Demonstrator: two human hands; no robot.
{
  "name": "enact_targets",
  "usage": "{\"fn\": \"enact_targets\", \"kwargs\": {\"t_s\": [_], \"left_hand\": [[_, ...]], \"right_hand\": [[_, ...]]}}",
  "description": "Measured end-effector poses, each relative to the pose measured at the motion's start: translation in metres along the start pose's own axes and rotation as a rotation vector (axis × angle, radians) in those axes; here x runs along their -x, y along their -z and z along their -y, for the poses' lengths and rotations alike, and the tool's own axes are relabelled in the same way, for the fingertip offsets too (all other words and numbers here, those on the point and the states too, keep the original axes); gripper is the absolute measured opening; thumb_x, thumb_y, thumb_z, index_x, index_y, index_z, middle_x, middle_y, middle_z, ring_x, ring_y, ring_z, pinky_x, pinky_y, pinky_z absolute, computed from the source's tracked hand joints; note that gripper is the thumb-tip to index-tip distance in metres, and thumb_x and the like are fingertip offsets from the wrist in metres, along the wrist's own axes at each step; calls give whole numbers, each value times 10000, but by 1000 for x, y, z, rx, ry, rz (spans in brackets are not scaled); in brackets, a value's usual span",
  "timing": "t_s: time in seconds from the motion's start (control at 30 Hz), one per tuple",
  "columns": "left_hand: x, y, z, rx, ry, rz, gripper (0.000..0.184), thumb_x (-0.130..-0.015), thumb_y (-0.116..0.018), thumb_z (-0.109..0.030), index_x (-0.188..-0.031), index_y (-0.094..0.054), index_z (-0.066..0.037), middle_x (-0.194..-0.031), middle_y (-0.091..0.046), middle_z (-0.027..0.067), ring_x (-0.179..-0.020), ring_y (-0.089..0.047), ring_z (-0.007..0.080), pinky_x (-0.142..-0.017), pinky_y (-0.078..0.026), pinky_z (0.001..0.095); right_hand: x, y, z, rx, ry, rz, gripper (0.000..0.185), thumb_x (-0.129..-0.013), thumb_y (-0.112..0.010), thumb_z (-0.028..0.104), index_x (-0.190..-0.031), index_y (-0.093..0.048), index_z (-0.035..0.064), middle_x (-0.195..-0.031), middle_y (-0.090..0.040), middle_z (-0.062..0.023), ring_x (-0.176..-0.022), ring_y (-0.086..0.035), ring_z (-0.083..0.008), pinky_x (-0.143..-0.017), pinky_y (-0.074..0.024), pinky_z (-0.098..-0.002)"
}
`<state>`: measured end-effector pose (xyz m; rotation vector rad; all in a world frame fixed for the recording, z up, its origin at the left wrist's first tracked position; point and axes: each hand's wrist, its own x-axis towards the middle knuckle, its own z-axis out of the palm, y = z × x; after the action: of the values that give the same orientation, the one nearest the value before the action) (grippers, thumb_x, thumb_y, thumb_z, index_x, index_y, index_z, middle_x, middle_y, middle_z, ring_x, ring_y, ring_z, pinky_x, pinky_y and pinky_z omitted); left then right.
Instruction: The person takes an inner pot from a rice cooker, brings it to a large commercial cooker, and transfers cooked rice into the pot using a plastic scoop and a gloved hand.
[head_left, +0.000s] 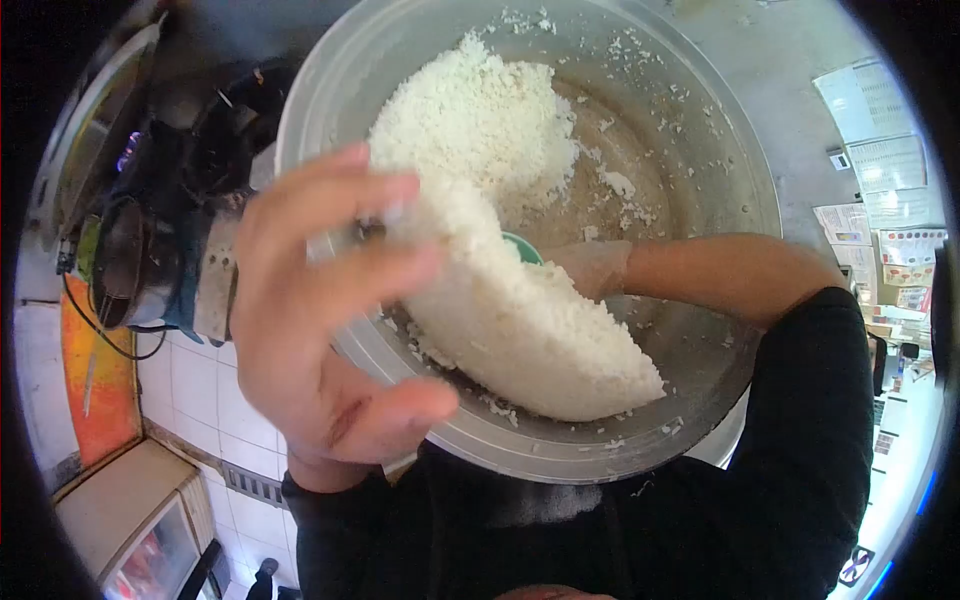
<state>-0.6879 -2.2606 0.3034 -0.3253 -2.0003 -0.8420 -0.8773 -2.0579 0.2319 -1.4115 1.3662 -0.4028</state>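
A large metal pot (735, 140) holds white cooked rice (470, 120), heaped at the far side, with a long curved slab of rice (540, 350) along the near side. Over the pot's left rim is my left hand (320, 310), bare, slightly blurred, fingers apart and thumb out, with nothing in it. My right hand (590, 268), in a clear plastic glove, reaches into the pot from the right. Its fingers are partly hidden behind the rice, closed at a green container with a curved rim (522, 248). Only a small part of that green container shows.
To the left are a stove with dark burners (215, 145), a black pan (122, 245) and a cable. Below stands a glass-fronted cabinet (150, 560) by white tiles (205, 395). Printed sheets (885, 165) hang on the right wall. Loose grains stick to the pot's inside.
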Motion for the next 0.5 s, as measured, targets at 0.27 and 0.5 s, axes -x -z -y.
{"fn": "enact_targets", "kwargs": {"t_s": [0.27, 0.5], "left_hand": [[25, 14, -35, -103, -94, -14, 836, -900, -165, -759, -1031, -627, -74, -1062, -611, 237, -1047, -537, 405, -939, -391, 516], [30, -4, -47, -88, -64, -334, 819, -912, -215, -741, -1171, -564, -47, -1095, -594, 252, -1062, -541, 376, -975, -375, 520]], "right_hand": [[17, 7, 40, 31, -40, -52, 471, -890, -594, 192, -1304, -506, -15, -1245, -602, -191, -1177, -563, -305, -1031, -408, -389], [59, 29, 98, 101, -39, -127, 469, -883, -601, 182, -1299, -508, -13, -1251, -598, -193, -1189, -556, -305, -1035, -404, -385]]}}
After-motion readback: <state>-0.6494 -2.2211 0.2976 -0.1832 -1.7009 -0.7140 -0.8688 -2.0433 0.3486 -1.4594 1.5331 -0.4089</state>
